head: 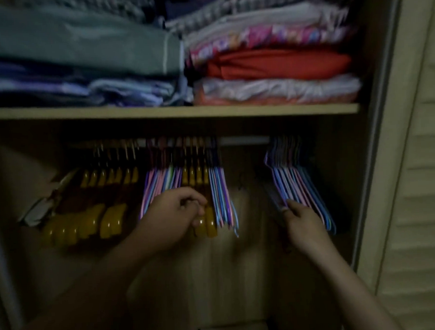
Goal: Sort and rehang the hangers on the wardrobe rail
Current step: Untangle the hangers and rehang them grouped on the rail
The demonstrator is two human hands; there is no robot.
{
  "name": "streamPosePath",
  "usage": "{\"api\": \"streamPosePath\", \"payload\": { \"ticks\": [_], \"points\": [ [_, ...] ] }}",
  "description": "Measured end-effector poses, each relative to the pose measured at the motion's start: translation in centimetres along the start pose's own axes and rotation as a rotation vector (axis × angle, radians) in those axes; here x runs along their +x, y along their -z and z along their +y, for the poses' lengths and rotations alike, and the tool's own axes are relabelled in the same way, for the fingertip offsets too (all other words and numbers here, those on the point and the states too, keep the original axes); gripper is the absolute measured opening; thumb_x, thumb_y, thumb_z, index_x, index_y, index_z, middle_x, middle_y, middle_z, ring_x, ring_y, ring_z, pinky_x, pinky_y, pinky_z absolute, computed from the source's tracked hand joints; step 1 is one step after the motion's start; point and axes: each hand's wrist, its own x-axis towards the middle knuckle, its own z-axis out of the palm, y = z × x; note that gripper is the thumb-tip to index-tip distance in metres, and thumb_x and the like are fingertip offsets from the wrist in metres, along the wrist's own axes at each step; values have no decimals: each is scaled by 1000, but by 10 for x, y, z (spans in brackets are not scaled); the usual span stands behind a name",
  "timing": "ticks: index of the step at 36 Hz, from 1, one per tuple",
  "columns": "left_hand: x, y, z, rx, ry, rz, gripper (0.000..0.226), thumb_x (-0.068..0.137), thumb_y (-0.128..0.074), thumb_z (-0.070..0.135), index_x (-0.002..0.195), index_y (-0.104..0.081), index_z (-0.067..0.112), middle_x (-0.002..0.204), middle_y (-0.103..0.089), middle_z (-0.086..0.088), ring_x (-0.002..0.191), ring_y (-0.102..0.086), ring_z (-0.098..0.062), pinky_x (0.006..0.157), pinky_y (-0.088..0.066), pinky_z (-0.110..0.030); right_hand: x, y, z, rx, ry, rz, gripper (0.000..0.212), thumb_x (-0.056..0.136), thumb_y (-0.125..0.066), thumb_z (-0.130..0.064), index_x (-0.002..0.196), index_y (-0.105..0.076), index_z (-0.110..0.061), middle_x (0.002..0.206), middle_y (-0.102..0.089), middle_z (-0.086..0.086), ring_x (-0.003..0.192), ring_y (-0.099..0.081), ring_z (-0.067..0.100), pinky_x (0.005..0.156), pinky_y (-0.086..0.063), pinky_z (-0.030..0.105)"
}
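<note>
A pale rail (pixel 245 140) runs under the wardrobe shelf. Several amber wooden hangers (pixel 89 220) hang at its left. Beside them hang thin pink, blue and purple hangers (pixel 160 184), then a few more amber hangers (pixel 209 222) and another thin coloured set (pixel 222 189). A separate bunch of thin coloured hangers (pixel 297 186) hangs at the right. My left hand (pixel 173 214) has its fingers curled round the lower ends of the middle amber hangers. My right hand (pixel 301 218) pinches the lower left edge of the right bunch.
Above the rail, a wooden shelf (pixel 172 113) carries stacks of folded cloth: grey-green and blue at the left, red, pink and white at the right. A slatted door (pixel 416 181) stands at the right. A bare stretch of rail separates the two hanger groups.
</note>
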Motion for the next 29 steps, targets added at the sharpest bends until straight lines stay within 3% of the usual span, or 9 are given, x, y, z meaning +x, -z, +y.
{"api": "streamPosePath", "payload": {
  "ticks": [2, 5, 14, 18, 21, 23, 25, 27, 29],
  "points": [
    [6, 3, 3, 32, 35, -5, 23, 100, -51, 17, 93, -66, 34, 83, -69, 18, 72, -68, -5, 66, -59, -27, 18, -6, -12, -88, 43, -5, 36, 106, -43, -24, 139, -53, -17, 107, -67, -1, 71, -53, -3, 63, -44, 11],
    [10, 5, 4, 51, 90, -17, 24, 100, -52, 17, 91, -67, 33, 81, -70, 16, 70, -68, -4, 69, -59, -29, 50, -16, -20, -185, 29, -19, 39, 105, -41, -23, 142, -51, -16, 136, -59, 9, 116, -58, 25, 98, -45, 35],
    [-4, 11, -11, 47, 135, -31, 23, 98, -53, 9, 87, -68, 23, 76, -71, 2, 63, -67, -9, 65, -56, -26, 85, -21, 8, -537, 2, -10, 8, 99, -46, -17, 93, -52, -16, 107, -66, 12, 78, -48, 21, 73, -38, 29],
    [-8, 15, -19, 35, 167, -17, 22, 99, -53, 7, 88, -68, 19, 80, -71, -4, 64, -66, -9, 58, -50, -17, 79, -14, 5, -621, 55, 23, 29, 98, -49, -17, 126, -51, -9, 95, -57, 5, 78, -53, 23, 67, -39, 31],
    [-11, 18, -23, 4, 185, -2, 20, 99, -52, 5, 91, -68, 14, 81, -70, -5, 65, -64, -13, 56, -48, -16, 56, -10, -5, -821, 168, 157, 40, 94, -57, -19, 133, -47, -14, 115, -55, 10, 89, -59, 24, 63, -42, 31],
    [-14, 20, -25, 4, 186, -1, 20, 99, -52, 5, 92, -68, 13, 81, -71, -6, 65, -65, -13, 57, -48, -18, 42, -13, -11, -928, 318, 308, 47, 88, -67, -23, 132, -51, -13, 129, -52, 16, 108, -57, 30, 76, -52, 36],
    [-15, 21, -25, 8, 191, -6, 18, 99, -52, 7, 94, -68, 12, 84, -71, -6, 66, -65, -13, 58, -48, -19, 35, -24, -18, -837, 505, 393, 42, 87, -68, -25, 125, -57, -14, 121, -57, 13, 107, -56, 28, 85, -53, 38],
    [-14, 21, -24, 26, 192, -13, 18, 100, -52, 9, 95, -68, 14, 85, -71, -6, 68, -66, -13, 58, -47, -18, 37, -38, -28, -565, 480, 238, 32, 94, -59, -29, 125, -59, -18, 115, -61, 6, 96, -55, 17, 80, -50, 32],
    [-14, 21, -22, 38, 191, -18, 17, 100, -52, 11, 95, -68, 17, 86, -71, -5, 69, -67, -13, 59, -47, -18, 41, -53, -38, -290, 227, -84, 37, 100, -51, -36, 133, -56, -20, 116, -63, 1, 86, -51, 8, 74, -43, 27]
  ]
}}
